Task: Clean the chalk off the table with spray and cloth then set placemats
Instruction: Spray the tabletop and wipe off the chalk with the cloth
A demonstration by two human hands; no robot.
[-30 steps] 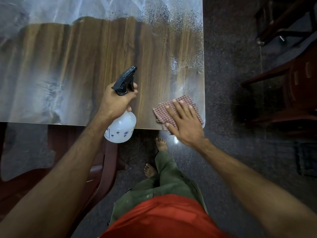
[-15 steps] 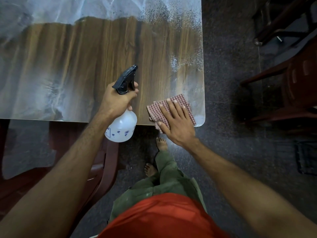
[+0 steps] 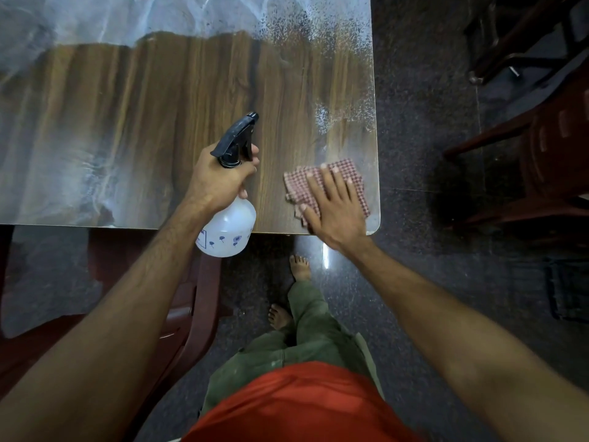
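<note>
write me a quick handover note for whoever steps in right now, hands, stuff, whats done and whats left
Left hand grips the clear plastic spray bottle with black trigger over the near table edge.
Right hand presses flat on the red-and-white checked cloth at the near right corner of the wood-grain table.
Done: the middle band is wiped down to bare wood.
Left: white chalk haze along the far edge, left side and right edge; no placemats are in view.
</note>
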